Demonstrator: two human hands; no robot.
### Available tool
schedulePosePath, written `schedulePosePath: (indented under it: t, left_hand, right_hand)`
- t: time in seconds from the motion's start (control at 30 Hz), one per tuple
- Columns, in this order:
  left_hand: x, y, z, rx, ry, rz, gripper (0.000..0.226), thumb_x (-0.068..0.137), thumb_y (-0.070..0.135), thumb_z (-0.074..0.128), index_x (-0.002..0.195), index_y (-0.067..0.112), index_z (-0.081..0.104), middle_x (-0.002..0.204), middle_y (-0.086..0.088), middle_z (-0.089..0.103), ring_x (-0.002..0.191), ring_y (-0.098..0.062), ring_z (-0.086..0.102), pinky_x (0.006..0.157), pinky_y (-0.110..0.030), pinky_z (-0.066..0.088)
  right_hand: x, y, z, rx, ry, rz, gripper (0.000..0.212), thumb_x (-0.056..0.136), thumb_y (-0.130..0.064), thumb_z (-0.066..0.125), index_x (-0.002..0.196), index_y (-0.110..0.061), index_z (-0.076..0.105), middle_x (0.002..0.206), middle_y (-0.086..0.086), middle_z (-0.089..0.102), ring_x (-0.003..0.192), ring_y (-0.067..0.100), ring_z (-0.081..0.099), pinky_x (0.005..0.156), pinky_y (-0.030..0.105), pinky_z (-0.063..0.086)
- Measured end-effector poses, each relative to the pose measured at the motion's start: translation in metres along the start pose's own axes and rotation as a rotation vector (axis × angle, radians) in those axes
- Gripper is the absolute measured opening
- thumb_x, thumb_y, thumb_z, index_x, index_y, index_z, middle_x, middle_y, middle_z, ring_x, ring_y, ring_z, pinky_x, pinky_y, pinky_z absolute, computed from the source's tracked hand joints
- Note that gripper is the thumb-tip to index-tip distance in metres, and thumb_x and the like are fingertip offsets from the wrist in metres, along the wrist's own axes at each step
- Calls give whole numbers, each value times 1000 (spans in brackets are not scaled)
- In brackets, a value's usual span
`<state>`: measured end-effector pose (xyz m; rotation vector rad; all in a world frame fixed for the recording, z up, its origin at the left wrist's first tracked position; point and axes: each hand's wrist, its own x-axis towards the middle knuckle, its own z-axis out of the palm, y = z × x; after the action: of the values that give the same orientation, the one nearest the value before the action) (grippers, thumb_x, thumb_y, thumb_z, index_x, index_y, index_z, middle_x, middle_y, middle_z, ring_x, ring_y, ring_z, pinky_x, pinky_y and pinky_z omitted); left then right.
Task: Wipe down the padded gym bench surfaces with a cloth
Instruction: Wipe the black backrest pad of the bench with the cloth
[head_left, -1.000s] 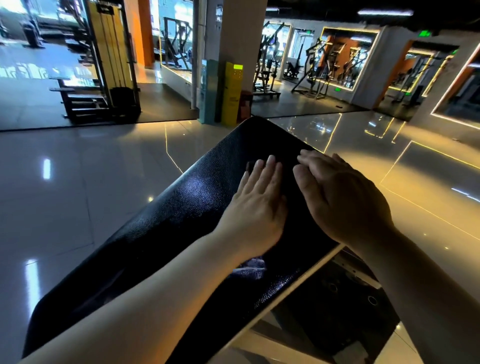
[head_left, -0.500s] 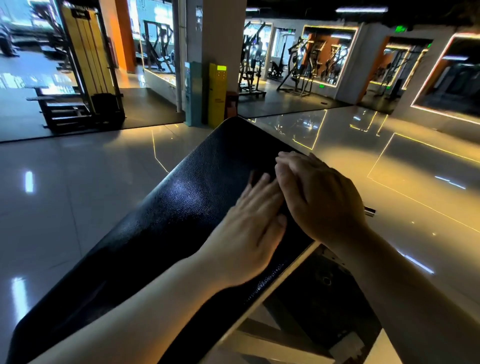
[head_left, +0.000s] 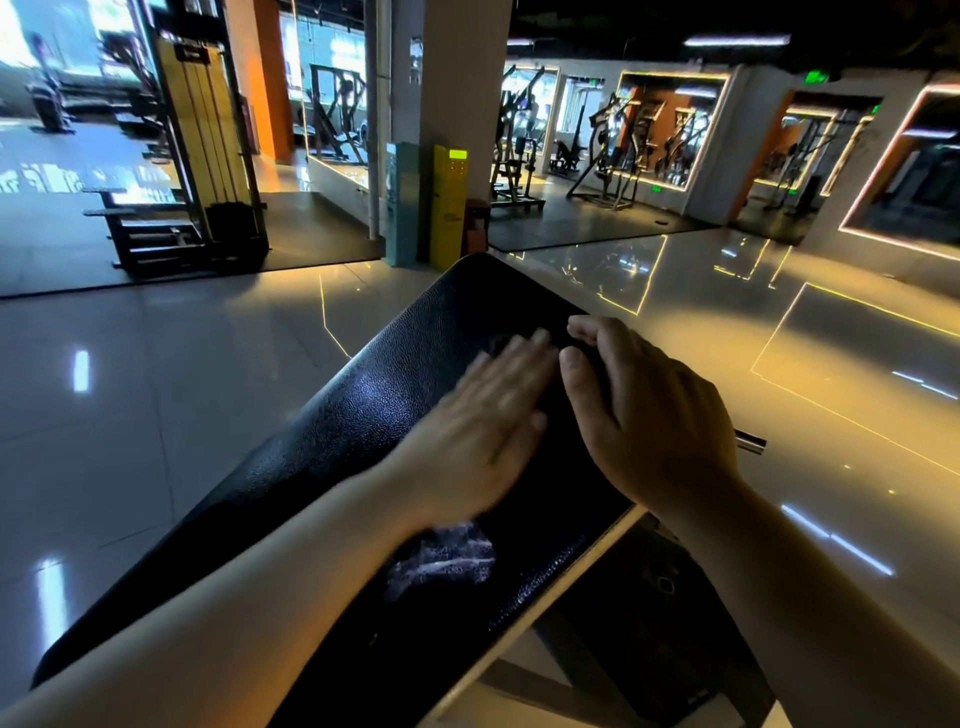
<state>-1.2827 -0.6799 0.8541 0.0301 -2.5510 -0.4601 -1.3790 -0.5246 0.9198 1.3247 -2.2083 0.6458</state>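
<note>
While our left hand (head_left: 478, 431) lies flat, fingers straight, on black textured bench pad (head_left: 332, 436), right hand (head_left: 660, 415) curls alongside; its hold unclear.

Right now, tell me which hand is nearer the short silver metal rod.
Right. The right hand is just left of the rod; the left hand lies farther left.
</note>
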Motion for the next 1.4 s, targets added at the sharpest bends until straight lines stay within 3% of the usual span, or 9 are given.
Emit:
schedulePosePath:
  t: [0.13, 0.3, 0.37, 0.5, 0.7, 0.87, 1.07, 1.27, 1.4]
  left_hand:
    - [28, -17, -4, -82, 6, -285, 69, 96, 46, 19, 158, 23, 3, 165, 6, -10, 150, -7, -17, 124, -40, -5]
    - [1, 13, 2, -88, 14, 41, 57, 105, 35, 31, 158, 24, 13, 165, 11, 2, 151, -4, -7, 124, -33, -3]
    - [8, -7, 0, -76, 36, -25, 58, 104, 40, 28, 158, 25, 14, 166, 10, 4, 152, -5, -5, 125, -39, -1]
    - [36, -14, -3, -52, 46, -348, 61, 102, 45, 20, 158, 26, 3, 164, 10, -7, 150, -6, -15, 124, -41, -3]
    - [11, 20, 4, -99, 34, -163, 58, 105, 44, 20, 157, 28, 4, 164, 17, -7, 149, 3, -12, 123, -27, -6]
    - [24, -13, -1, -59, 60, -376, 64, 98, 46, 20, 155, 27, 0, 163, 13, -9, 148, 2, -15, 124, -34, -3]
    - [-12, 3, -3, -76, 1, -41, 56, 105, 29, 30, 158, 18, 13, 166, 6, 3, 153, -9, -2, 125, -36, 1]
    - [0, -54, -12, -148, 48, -342, 70, 91, 25, 29, 158, 26, 9, 164, 13, -3, 150, 0, -10, 125, -39, 2]
    - [-16, -27, -6, -167, 4, -42, 72, 88, 17, 34, 158, 20, 18, 166, 8, 6, 152, -5, -5, 125, -35, -3]
  right_hand:
    - [-1, -4, 1, -2, 28, 2, 41, 104, -40, 37, 129, -16, 59, 116, 3, 73, 107, 23, 69, 83, 26, 45]
    - [-3, -2, 5, -98, 21, -44, 41, 103, -34, 39, 133, -13, 58, 132, 5, 66, 122, 22, 62, 106, 30, 39]
    - [-3, 0, 9, -153, -5, -43, 42, 101, -31, 40, 135, -13, 58, 142, 6, 59, 133, 24, 53, 112, 29, 30]
    - [0, 1, 13, -250, -3, -52, 46, 96, -27, 41, 133, -8, 62, 140, 11, 60, 134, 26, 53, 110, 33, 27]
    - [-1, 4, 16, -285, 36, -109, 58, 92, -32, 29, 129, -7, 64, 134, 12, 64, 129, 26, 58, 108, 35, 31]
    - [0, 9, 19, -261, 43, -134, 57, 87, -26, 32, 127, -4, 66, 132, 14, 65, 126, 27, 61, 106, 38, 37]
    - [-4, 9, 12, -221, -44, -126, 51, 91, -31, 41, 132, -12, 64, 141, 10, 59, 134, 23, 53, 112, 36, 30]
    - [3, 7, 17, -315, -85, -81, 52, 92, -36, 40, 132, -11, 64, 143, 9, 57, 133, 22, 53, 111, 36, 28]
    - [10, -11, 31, -400, -215, -4, 64, 95, -47, 30, 147, -14, 48, 157, 13, 39, 148, 26, 33, 120, 39, 17]
